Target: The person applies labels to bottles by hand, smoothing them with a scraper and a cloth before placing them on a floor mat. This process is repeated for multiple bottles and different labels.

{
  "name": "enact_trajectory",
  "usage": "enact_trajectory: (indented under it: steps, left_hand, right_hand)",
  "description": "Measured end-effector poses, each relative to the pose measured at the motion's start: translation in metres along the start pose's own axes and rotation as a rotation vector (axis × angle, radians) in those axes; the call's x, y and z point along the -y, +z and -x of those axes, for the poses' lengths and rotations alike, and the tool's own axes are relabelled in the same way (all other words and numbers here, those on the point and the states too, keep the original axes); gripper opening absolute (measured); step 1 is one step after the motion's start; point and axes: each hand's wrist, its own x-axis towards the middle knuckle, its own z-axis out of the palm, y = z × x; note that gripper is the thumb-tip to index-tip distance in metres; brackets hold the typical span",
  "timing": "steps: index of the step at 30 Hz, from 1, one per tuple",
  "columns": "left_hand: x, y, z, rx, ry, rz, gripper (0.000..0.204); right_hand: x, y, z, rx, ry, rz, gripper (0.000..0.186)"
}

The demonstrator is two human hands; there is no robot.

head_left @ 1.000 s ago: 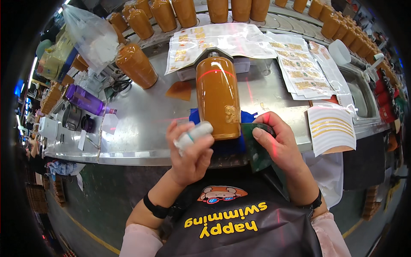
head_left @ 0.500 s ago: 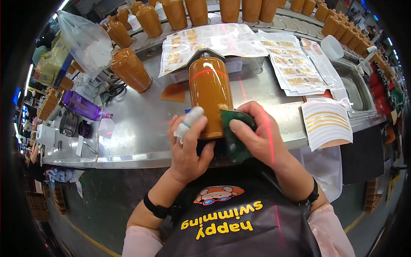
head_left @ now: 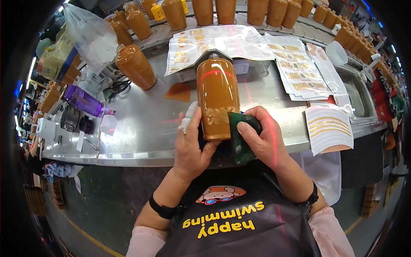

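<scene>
Looking down on a shiny metal counter [head_left: 137, 141] in a cluttered workshop, with a curved row of brown bottles [head_left: 138, 25] beyond and a sink [head_left: 358, 92] at the right. Spread along it: glossy sheets [head_left: 295, 70] with gold patterns. Laid neck-away in a dark angular rest [head_left: 199, 59]: a smooth, round-shouldered amber bottle [head_left: 218, 94] with a raised gold motif [head_left: 218, 115]. Clamped in the right grip [head_left: 265, 135]: a thin green plate [head_left: 243, 147], against the amber bottle's lower right. Against its lower left, by the base: the left grip [head_left: 188, 147]; cannot tell whether clamped.
</scene>
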Motion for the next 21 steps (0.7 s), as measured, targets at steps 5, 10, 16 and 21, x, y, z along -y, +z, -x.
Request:
enact_trajectory:
  steps: [5, 10, 16, 21]
  left_hand:
    - [-0.015, -0.001, -0.014, 0.003, 0.201, -0.227, 0.083]
    - [0.015, -0.004, 0.013, 0.106, -0.078, 0.037, 0.084]
    - [-0.018, -0.002, -0.018, 0.099, 0.22, -0.38, 0.081]
    - [0.008, -0.002, 0.007, 0.063, -0.057, 0.013, 0.077]
  right_hand:
    - [0.002, -0.005, 0.001, -0.001, 0.088, -0.109, 0.022]
    - [0.0, 0.0, 0.001, 0.02, 0.06, -0.138, 0.022]
    - [-0.001, -0.007, 0.002, -0.008, 0.107, -0.106, 0.02]
    - [-0.002, -0.005, 0.002, 0.036, 0.061, -0.067, 0.02]
